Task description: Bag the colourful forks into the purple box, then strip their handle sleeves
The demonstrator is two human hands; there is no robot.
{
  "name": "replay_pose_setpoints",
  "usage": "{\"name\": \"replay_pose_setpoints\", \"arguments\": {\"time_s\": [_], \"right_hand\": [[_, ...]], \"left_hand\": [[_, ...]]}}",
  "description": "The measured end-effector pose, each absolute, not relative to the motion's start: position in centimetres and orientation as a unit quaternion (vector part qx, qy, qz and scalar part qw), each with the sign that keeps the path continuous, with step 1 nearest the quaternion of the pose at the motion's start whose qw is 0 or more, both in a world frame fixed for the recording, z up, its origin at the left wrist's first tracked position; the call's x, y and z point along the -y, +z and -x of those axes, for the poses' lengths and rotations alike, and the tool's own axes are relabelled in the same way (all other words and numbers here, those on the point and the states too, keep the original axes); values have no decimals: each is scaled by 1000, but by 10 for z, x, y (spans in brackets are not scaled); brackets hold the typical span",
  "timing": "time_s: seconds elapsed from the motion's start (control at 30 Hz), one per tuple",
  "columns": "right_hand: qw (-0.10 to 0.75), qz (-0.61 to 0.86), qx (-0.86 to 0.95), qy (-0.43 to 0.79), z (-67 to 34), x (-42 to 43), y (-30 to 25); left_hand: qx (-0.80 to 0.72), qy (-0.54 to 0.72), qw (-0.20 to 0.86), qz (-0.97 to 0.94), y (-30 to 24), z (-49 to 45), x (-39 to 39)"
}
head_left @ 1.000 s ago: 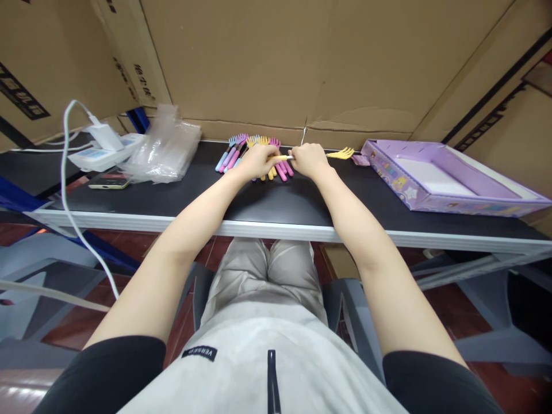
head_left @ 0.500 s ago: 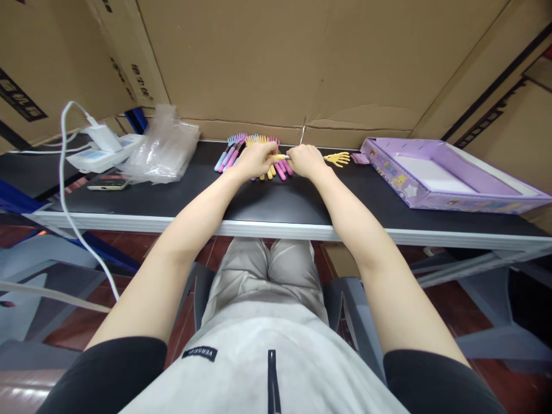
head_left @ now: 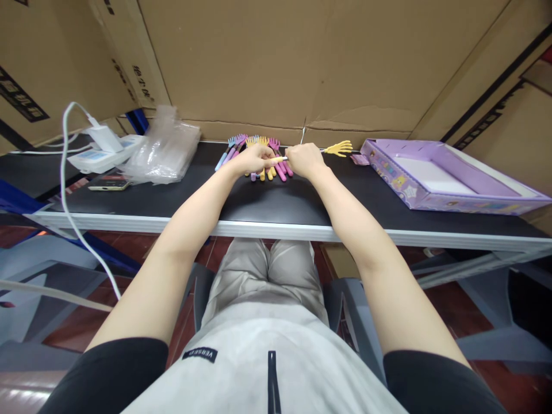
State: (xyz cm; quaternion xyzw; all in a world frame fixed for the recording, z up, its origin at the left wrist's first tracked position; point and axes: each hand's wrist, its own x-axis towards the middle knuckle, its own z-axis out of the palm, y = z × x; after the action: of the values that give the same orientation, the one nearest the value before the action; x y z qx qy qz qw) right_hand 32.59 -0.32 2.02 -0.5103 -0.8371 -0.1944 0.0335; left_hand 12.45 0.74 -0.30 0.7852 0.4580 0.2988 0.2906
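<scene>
Nearest, the person's light trousers [head_left: 263,276] show below the table's pale metal edge [head_left: 276,230]. On the dark tabletop [head_left: 276,201], a phone [head_left: 109,182] lies at the left, with a clear plastic bag [head_left: 166,152] just to its right and a power strip [head_left: 107,155] behind it. In the middle, both hands hold one yellow back scratcher [head_left: 338,149] lying crosswise: the left hand [head_left: 255,158] has its thumb and fingers narrowed on the yellow handle, while the right hand [head_left: 307,159] is curled in a fist around the shaft. The handle shows between the hands, and the claw end sticks out to the right of the right fist. Beneath and around the left hand lies a pile of coloured back scratchers [head_left: 282,168], claws toward the far side. Well to the right sits a purple box [head_left: 431,172], a small pink packet [head_left: 360,160] by its left corner. Farthest stands a cardboard wall [head_left: 310,63].
</scene>
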Motion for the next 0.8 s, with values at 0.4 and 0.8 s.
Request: {"name": "replay_pose_setpoints", "arguments": {"time_s": [0.4, 0.8], "right_hand": [[36, 491, 845, -210, -319, 13, 22], [25, 578, 808, -111, -324, 6, 15]], "left_hand": [[-419, 211, 408, -784, 10, -112, 5], [-440, 283, -83, -848, -24, -141, -8]]}}
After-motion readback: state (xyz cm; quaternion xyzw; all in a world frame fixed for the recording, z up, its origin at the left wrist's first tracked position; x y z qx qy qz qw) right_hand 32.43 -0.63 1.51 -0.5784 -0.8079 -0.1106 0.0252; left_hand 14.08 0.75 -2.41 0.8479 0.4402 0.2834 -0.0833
